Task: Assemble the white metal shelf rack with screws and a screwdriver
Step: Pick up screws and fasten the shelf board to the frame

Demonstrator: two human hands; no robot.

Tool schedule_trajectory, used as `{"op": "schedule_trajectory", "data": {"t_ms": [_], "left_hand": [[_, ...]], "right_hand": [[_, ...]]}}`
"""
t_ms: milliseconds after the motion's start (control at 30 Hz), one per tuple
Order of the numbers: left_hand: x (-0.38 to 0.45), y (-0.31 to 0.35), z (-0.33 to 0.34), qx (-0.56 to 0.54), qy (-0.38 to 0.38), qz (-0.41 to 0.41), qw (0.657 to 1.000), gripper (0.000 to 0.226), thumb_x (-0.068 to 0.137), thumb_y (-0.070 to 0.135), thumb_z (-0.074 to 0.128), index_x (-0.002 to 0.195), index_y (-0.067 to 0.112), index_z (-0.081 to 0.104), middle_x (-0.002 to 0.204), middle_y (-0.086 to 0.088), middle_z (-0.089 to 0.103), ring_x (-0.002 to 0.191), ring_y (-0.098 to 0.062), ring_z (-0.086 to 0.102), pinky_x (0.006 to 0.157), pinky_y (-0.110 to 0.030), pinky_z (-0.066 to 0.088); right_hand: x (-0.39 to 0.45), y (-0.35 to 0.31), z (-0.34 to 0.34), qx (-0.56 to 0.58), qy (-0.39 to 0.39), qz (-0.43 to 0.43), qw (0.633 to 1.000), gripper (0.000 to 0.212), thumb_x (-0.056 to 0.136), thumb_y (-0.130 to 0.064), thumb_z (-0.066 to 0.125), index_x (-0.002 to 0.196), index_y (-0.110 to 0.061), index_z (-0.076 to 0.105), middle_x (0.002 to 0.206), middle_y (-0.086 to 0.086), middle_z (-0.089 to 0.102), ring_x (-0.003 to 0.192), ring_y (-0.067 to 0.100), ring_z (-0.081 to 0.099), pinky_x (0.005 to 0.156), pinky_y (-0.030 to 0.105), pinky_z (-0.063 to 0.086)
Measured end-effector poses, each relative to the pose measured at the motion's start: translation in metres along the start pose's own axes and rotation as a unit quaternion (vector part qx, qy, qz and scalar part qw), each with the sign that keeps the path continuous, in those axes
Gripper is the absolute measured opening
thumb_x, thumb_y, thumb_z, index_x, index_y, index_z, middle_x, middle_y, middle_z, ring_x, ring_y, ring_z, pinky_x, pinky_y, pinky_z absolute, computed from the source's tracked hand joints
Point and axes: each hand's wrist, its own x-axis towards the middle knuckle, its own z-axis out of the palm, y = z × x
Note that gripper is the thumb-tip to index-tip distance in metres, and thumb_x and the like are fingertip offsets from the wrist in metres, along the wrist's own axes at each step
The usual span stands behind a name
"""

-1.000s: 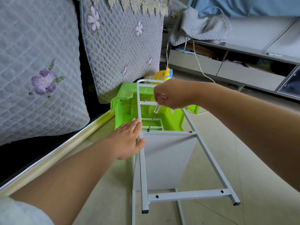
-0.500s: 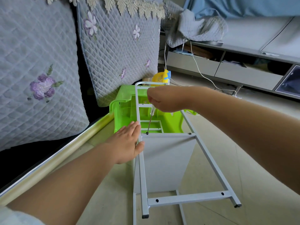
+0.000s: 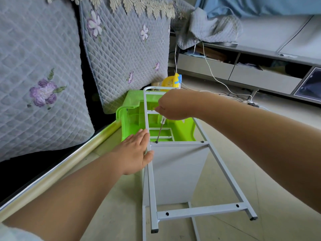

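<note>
We saw bare pale floor tiles (image 3: 260, 171) open to the right of the white metal shelf rack frame (image 3: 224, 169). On the left, a narrow strip of floor ran between the frame and the quilted grey floral cushions (image 3: 43, 75). A lime-green plastic bin (image 3: 133, 122) blocked the frame's far end, and a white cable (image 3: 217, 79) trailed beyond.

No text, label, brand, number or sign could be read anywhere in the view; every surface showed plain or patterned.
</note>
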Motion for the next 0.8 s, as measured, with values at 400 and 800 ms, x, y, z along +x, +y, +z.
{"op": "schedule_trajectory", "data": {"t_ms": [400,800], "left_hand": [[0.001,0.000,-0.003,0.017,-0.022,-0.005,1.000,0.086,0.074,0.050,-0.006,0.146,0.004,-0.011,0.155,-0.008,-0.017,0.143,-0.015,-0.014,0.116,-0.028,-0.005],[0.000,0.001,-0.003,0.037,-0.035,-0.008,0.999,0.073,0.089,0.049,-0.003,0.146,0.004,-0.012,0.155,-0.008,-0.017,0.143,-0.016,-0.014,0.116,-0.029,-0.005]], "right_hand": [[-0.007,0.007,0.000,0.010,0.013,-0.009,1.000,0.033,0.100,-0.027,0.035,0.116,-0.003,0.052,0.112,0.012,0.058,0.097,0.025,0.051,0.068,0.023,0.029],[-0.002,-0.001,0.000,0.000,-0.035,0.016,0.999,0.037,0.101,-0.023,0.027,0.117,-0.001,0.051,0.109,0.013,0.055,0.083,0.018,0.038,0.073,0.026,0.031]]}}
